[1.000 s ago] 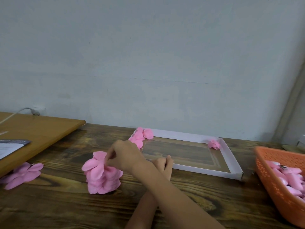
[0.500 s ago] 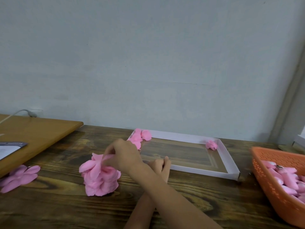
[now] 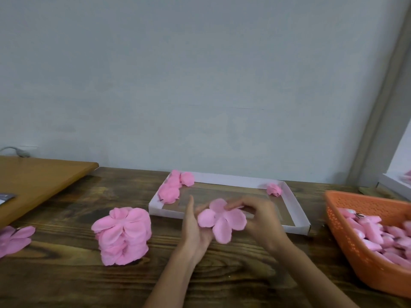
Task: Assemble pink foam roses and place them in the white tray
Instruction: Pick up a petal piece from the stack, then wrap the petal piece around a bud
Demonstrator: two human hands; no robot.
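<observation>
A flat pink foam petal piece (image 3: 222, 222) hangs just above the table, in front of the white tray (image 3: 298, 220). My right hand (image 3: 261, 218) pinches its upper edge. On its left side my left hand (image 3: 193, 227) cups it, lower fingers curled beneath it. Whether that hand hides anything else I cannot tell. A stack of the same petal pieces (image 3: 124, 234) stands on the table to the left. Finished pink roses (image 3: 173, 187) lie in the tray's far left corner, and a single rose (image 3: 274, 189) sits in its far right corner.
An orange basket (image 3: 335, 221) holding several pink foam parts stands at the right edge. Flatter pink petals (image 3: 13, 238) lie at the far left, below a light wooden board (image 3: 40, 181). A white box corner (image 3: 393, 185) shows behind the basket.
My right hand has left the petal stack and moved right with one petal piece. My left hand has risen from the table and met it in front of the tray.
</observation>
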